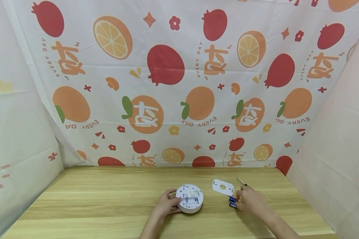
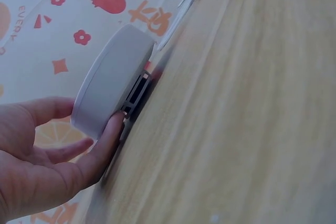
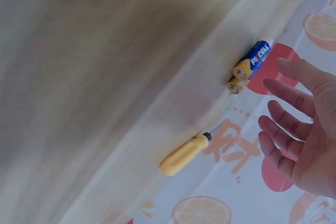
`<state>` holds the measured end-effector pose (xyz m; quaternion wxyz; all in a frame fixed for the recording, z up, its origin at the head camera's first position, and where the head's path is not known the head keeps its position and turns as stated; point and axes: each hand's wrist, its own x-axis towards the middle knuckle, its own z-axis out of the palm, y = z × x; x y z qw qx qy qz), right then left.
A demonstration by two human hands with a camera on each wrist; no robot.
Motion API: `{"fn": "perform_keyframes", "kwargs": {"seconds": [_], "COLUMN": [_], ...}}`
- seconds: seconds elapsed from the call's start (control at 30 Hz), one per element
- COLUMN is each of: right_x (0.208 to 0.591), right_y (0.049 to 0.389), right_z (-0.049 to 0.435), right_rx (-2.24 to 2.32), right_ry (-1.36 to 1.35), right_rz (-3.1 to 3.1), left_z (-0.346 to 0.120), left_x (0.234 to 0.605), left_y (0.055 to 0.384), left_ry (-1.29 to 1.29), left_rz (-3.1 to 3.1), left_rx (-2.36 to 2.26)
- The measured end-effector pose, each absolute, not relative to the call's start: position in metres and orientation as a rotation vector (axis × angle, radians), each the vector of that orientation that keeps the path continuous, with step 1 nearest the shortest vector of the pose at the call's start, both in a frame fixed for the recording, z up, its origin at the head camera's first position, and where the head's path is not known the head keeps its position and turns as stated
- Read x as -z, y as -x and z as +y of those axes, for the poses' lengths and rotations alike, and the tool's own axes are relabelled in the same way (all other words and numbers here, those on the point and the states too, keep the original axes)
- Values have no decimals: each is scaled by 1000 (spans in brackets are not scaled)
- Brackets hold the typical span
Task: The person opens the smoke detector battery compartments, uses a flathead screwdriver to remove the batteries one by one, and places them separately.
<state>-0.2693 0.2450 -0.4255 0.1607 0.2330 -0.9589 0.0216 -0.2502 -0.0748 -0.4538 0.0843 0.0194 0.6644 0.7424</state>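
Note:
My left hand (image 1: 165,205) grips the left edge of a round white smoke detector (image 1: 185,209), thumb on top and fingers at its side. The detector lies on the table with its back up, showing an open battery compartment. In the left wrist view, my left hand (image 2: 50,156) holds the same detector (image 2: 113,77) by its rim. My right hand (image 1: 252,202) is over two blue-and-gold batteries (image 1: 233,202) lying side by side. Its fingers are loosely bent and apart from the batteries (image 3: 256,57) in the right wrist view, holding nothing.
A white mounting plate (image 1: 217,188) with a central hole lies between the detector and the batteries. Behind my right hand is a screwdriver (image 1: 241,181), whose yellow handle (image 3: 182,156) shows in the right wrist view. A fruit-printed cloth (image 1: 197,139) hangs behind the wooden table (image 1: 107,199).

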Motion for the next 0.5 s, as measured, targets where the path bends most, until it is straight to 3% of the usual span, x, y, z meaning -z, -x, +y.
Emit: {"fn": "perform_keyframes", "kwargs": {"seconds": [0.5], "right_x": [417], "right_y": [311], "right_z": [222], "right_rx": [-271], "right_ry": [-573], "right_rz": [-2921], "left_z": [-72], "left_x": [451], "left_y": [253], "left_ry": [36], "left_rz": [2111], "left_rx": [-2249]}}
